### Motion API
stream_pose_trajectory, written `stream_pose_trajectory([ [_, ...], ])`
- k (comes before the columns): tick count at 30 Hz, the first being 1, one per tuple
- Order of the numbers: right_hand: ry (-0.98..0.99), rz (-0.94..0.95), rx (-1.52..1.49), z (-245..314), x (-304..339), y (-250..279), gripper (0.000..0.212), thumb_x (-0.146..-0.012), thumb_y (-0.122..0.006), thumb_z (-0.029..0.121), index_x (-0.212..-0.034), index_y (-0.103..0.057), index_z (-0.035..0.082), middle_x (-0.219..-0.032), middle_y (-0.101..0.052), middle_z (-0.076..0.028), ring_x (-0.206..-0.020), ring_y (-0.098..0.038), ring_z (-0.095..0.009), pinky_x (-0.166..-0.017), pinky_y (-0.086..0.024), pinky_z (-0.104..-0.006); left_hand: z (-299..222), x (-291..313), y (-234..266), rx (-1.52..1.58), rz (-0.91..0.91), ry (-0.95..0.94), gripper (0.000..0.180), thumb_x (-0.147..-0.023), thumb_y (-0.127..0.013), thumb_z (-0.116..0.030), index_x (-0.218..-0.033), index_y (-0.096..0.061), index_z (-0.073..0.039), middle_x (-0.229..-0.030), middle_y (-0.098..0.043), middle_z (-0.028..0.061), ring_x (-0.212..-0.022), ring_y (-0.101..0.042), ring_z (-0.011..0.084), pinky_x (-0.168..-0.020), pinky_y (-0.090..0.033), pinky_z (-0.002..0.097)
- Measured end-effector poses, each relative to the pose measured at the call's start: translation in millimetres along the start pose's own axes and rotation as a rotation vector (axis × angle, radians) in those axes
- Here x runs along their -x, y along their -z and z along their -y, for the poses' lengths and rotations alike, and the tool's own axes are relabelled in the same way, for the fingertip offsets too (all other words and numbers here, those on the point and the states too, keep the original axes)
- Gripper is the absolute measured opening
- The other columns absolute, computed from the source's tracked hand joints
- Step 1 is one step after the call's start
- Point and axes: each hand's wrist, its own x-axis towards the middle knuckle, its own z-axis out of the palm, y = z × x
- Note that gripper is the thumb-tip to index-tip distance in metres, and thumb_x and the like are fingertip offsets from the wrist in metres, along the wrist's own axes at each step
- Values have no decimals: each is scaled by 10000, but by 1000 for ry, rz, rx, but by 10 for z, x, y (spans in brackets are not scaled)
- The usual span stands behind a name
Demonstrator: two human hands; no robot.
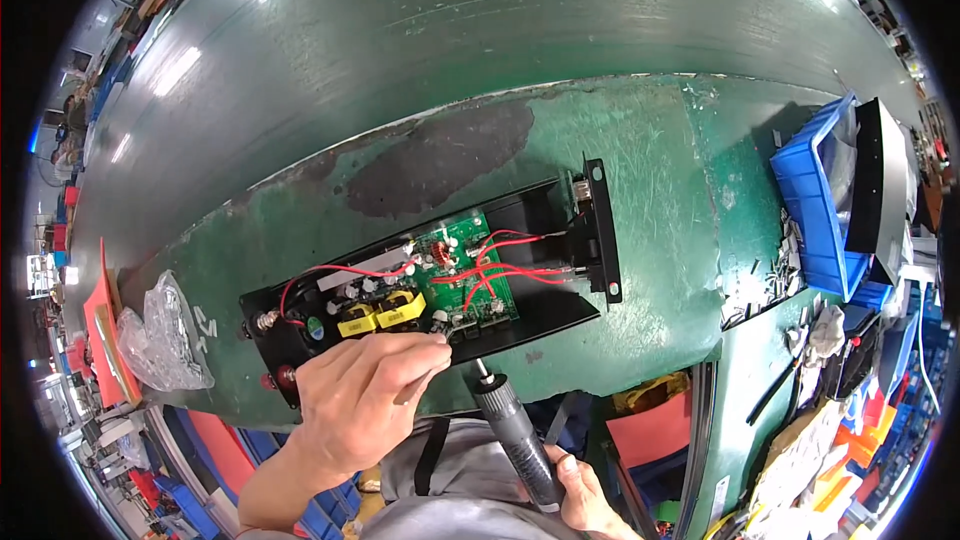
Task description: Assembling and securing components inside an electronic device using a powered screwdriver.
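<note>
A black metal case [550, 315] lies at a slant on the green bench, its top uncovered. Inside sits a green circuit board [496, 285] with yellow transformers [382, 314] and red wires [520, 272]. My left hand [365, 390] is over the near side of the case, thumb and fingertips pinched together by the board's edge. Whatever is between those fingertips is too small to make out. My right hand [585, 500] grips a black electric screwdriver [515, 435] by its lower body. Its bit points up toward the near wall of the case, close to my left fingertips.
A clear plastic bag [165, 335] of small parts and an orange-red sheet [105, 325] are at the left. On the right, a blue bin [812, 202] stands beside scattered small metal pieces [765, 285]. A wide dark belt-like surface [450, 30] runs along the far side.
</note>
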Motion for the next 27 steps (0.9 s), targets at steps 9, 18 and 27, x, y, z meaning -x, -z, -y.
stream_pose_trajectory([
  [9,-76,-153,-3,-188,-34,-37,771,-1057,-332,652,-1422,-578,19,-914,-687,-20,-761,-612,-118,-708,-483,-275,38,11,33,22,-5,-12,213,-862,-771,-44,-1030,-643,-75,-911,-769,56,-727,-731,221,-624,-557,311],
  [18,-116,-5,-103,-42,-45,5,677,-903,-708,483,-1385,-579,26,-774,-634,-16,-586,-482,-59,-529,-335,-212,16,18,32,93,5,20,232,-845,-777,-33,-1025,-634,-64,-939,-768,67,-738,-732,225,-646,-569,318],
  [27,-54,-200,121,262,21,-307,595,-917,-767,420,-1349,-595,49,-850,-614,-23,-699,-553,-102,-628,-446,-244,-168,-68,194,-14,98,94,283,-801,-752,-44,-1083,-726,-42,-868,-602,60,-693,-598,233,-582,-482,368],
])
